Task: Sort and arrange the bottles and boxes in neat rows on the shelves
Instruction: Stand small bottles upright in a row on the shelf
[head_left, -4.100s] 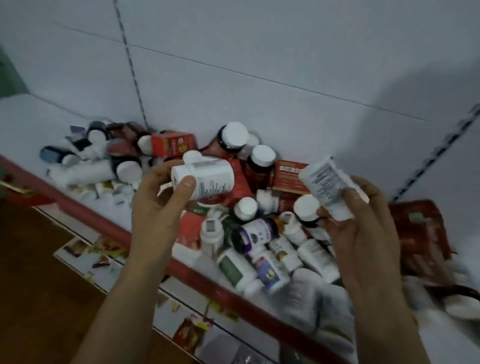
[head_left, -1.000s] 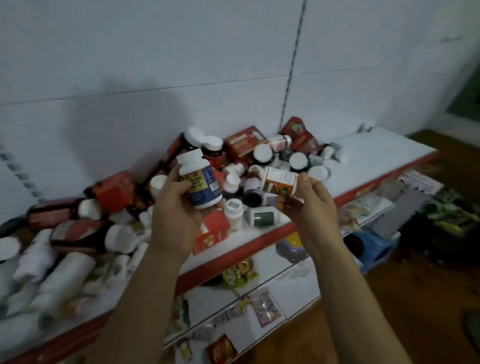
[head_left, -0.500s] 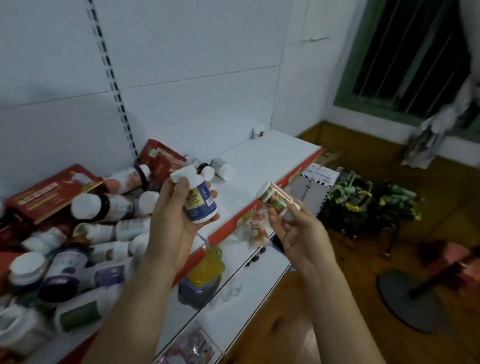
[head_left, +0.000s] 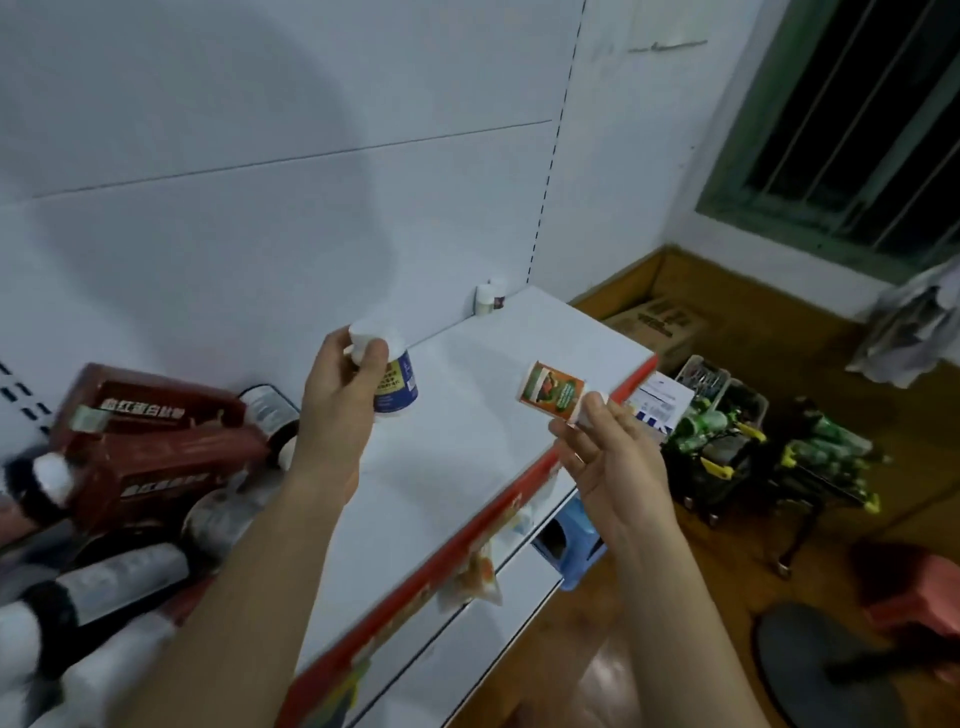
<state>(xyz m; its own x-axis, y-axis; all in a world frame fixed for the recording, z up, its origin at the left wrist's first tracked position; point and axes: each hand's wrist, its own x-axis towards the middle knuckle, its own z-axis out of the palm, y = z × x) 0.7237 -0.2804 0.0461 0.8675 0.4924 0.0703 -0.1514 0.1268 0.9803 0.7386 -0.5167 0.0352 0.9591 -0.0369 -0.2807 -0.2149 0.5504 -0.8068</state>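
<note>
The sorting looked to be at an early stage. The left hand (head_left: 337, 415) had its grip closed around a white-capped plastic bottle with a blue label (head_left: 397, 387), holding it upright over the bare right stretch of the white shelf with a red front edge (head_left: 467, 467). The right hand (head_left: 608, 457) pinched a small container with a green and orange label (head_left: 553, 397) in its fingertips, its grip closed on it, near the shelf's front edge. Only a pair of small white bottles (head_left: 490, 298) stood in the far back corner against the wall panel, and it was hard to say whether they began a row. To the left, a jumbled heap of dark red cardboard boxes and toppled bottles (head_left: 156, 447) lay unsorted, much of it blurred. Nearly everything was therefore left to do. Both held items needed setting down upright, probably beside that pair, and the heap needed clearing piece by piece.
</note>
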